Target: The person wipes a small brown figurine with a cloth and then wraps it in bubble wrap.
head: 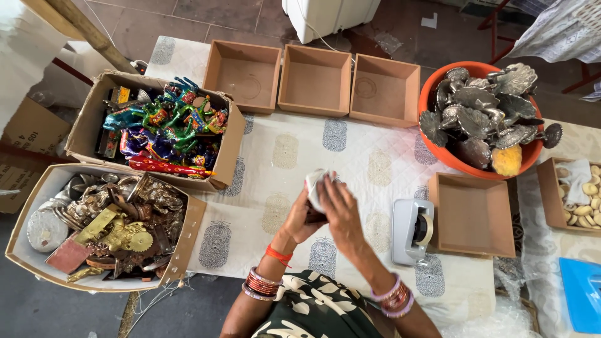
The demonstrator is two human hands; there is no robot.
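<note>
Just above the near edge of the cloth-covered table, both hands meet around a small white-wrapped object. The left hand cups it from below and behind, fingers curled shut around its darker lower part, while the right hand lies over its right side with fingers bent and pressing on the white wrapping. The object sits between the two palms, its pale top showing above the fingertips. Just to the right of the hands stands a grey tape dispenser, and beside that an open brown box. Three more empty brown boxes line the far edge, and an orange tub of metal leaf-shaped pieces sits at the far right corner.
</note>
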